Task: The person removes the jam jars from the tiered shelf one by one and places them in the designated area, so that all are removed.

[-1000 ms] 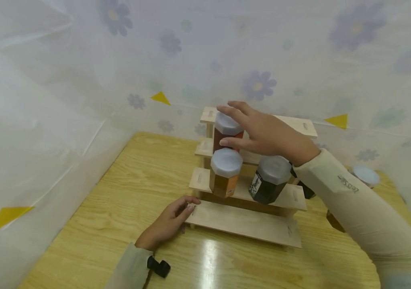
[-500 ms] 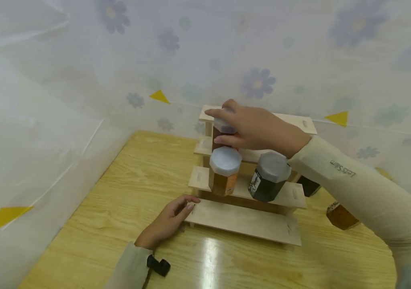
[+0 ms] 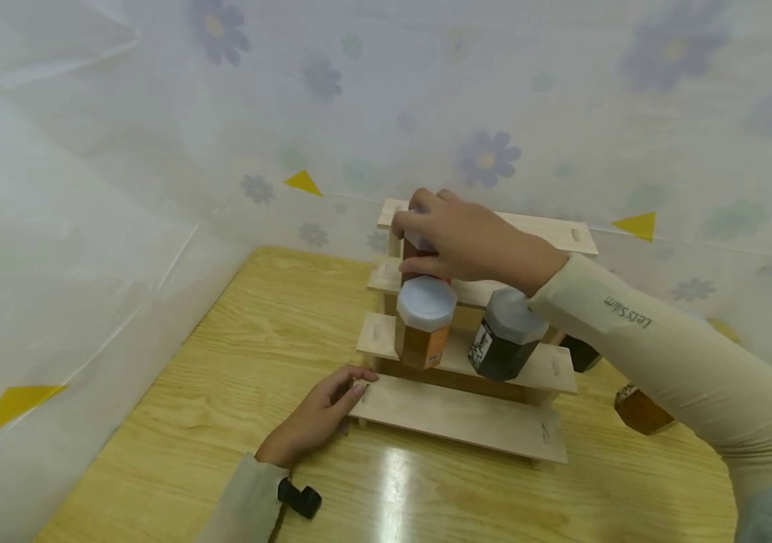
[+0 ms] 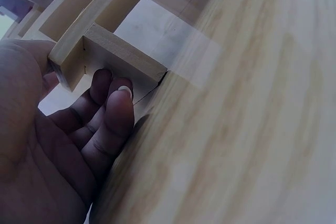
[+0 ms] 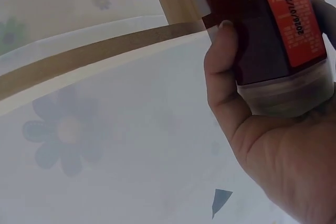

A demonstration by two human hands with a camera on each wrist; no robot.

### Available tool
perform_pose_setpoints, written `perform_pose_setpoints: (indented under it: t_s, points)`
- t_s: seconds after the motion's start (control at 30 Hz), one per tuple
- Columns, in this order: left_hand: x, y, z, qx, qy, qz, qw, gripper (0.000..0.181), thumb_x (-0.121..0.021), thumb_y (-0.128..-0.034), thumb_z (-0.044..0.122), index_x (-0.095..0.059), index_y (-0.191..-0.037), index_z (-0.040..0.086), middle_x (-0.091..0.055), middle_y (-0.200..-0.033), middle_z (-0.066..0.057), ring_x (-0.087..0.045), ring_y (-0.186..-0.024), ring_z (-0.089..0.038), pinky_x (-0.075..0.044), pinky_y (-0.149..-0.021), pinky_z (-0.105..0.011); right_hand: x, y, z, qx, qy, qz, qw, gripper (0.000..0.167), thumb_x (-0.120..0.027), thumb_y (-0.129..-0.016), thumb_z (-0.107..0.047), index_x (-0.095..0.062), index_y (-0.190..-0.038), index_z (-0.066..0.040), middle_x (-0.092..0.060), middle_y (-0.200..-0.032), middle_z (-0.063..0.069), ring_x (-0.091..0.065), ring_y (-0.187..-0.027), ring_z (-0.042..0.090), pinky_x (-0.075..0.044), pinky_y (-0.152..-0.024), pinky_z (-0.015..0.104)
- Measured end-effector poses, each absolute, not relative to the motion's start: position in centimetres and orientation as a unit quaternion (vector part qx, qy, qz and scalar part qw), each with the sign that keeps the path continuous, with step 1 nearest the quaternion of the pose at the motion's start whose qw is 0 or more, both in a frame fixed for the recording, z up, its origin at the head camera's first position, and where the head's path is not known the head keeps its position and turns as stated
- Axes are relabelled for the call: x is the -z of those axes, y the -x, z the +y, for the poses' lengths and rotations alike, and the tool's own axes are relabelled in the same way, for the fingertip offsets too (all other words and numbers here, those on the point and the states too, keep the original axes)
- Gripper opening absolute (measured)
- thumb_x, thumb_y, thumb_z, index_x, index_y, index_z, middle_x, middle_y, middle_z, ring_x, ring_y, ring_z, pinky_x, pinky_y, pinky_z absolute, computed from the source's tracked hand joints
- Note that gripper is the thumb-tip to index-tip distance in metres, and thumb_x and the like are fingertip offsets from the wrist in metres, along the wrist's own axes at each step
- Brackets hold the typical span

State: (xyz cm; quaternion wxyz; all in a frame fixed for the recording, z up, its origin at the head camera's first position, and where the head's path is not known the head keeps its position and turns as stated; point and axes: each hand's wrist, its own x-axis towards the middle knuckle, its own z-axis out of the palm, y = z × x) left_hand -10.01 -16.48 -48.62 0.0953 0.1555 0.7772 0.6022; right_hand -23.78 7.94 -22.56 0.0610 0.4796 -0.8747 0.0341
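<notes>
A tiered wooden display rack [image 3: 453, 416] stands on the table. My left hand [image 3: 314, 415] holds the left end of its lowest shelf; in the left wrist view, thumb and curled fingers lie about the shelf end. At the upper left, my right hand [image 3: 463, 240] grips a dark red jar [image 5: 262, 30] with a red label, near its clear lid. That jar's base is hidden in the head view. Just in front of it, an amber jar [image 3: 423, 335] with an orange label and pale lid stands on the rack. A dark jar [image 3: 506, 339] with a black-and-white label is further right.
Right of the rack, another amber jar [image 3: 642, 409] and a dark jar [image 3: 581, 353] are partly covered by my right sleeve [image 3: 630, 324]. A flowered plastic sheet [image 3: 345, 98] hangs behind and to the left of the wooden table [image 3: 222, 362].
My right hand's fingers have gone from spread over the dark red jar's lid to curled round it, the wrist shifting slightly left. My left hand stays on the rack.
</notes>
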Motion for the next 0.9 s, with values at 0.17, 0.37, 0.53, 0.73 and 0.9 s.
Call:
perform_pose_setpoints:
  t_s: [0.17,0.37,0.53,0.73,0.9]
  points:
    - [48.4,10.1,-16.3,-0.595,-0.16,0.783,0.085,0.027,-0.048,-0.112,0.031,-0.061,-0.135,0.024,-0.055,-0.145,0.004,-0.054,-0.121,-0.019,-0.048,-0.098,-0.034,22.7,23.9,8.2,-0.037,-0.487,-0.87,0.066,0.044,-0.074,-0.095,-0.048,-0.06,-0.127,-0.021,-0.054,-0.128,0.011,-0.054,-0.102,0.032,-0.055,-0.074,0.047]
    - [48.4,10.0,-16.1,-0.595,-0.158,0.783,0.089,0.027,-0.048,-0.112,0.031,-0.061,-0.134,0.023,-0.054,-0.146,0.005,-0.05,-0.126,-0.018,-0.044,-0.103,-0.036,23.1,24.4,9.0,-0.064,-0.499,-0.861,0.067,0.059,-0.075,-0.094,-0.049,-0.055,-0.137,-0.015,-0.053,-0.131,0.013,-0.055,-0.108,0.032,-0.055,-0.083,0.049]
    - [48.2,9.9,-16.1,-0.599,-0.149,0.78,0.098,0.028,-0.048,-0.112,0.033,-0.061,-0.135,0.024,-0.054,-0.145,0.004,-0.058,-0.106,-0.02,-0.054,-0.082,-0.031,23.1,24.6,9.3,-0.08,-0.512,-0.853,0.068,0.056,-0.077,-0.093,-0.047,-0.057,-0.133,-0.014,-0.054,-0.124,0.013,-0.056,-0.102,0.03,-0.056,-0.081,0.047]
    - [48.1,9.8,-16.1,-0.603,-0.144,0.779,0.1,0.028,-0.048,-0.1121,0.032,-0.06,-0.135,0.023,-0.052,-0.148,0.001,-0.058,-0.111,-0.023,-0.056,-0.084,-0.04,23.0,24.6,9.3,-0.087,-0.522,-0.845,0.072,0.05,-0.077,-0.094,-0.043,-0.059,-0.132,-0.015,-0.054,-0.124,0.013,-0.056,-0.102,0.029,-0.056,-0.08,0.045]
    - [48.3,9.7,-16.2,-0.604,-0.148,0.777,0.097,0.027,-0.049,-0.1119,0.031,-0.061,-0.134,0.021,-0.052,-0.151,-0.002,-0.041,-0.142,-0.02,-0.035,-0.115,-0.05,22.8,24.5,9.7,-0.091,-0.522,-0.845,0.079,0.049,-0.077,-0.094,-0.04,-0.059,-0.131,-0.013,-0.055,-0.126,0.014,-0.057,-0.104,0.03,-0.055,-0.082,0.045]
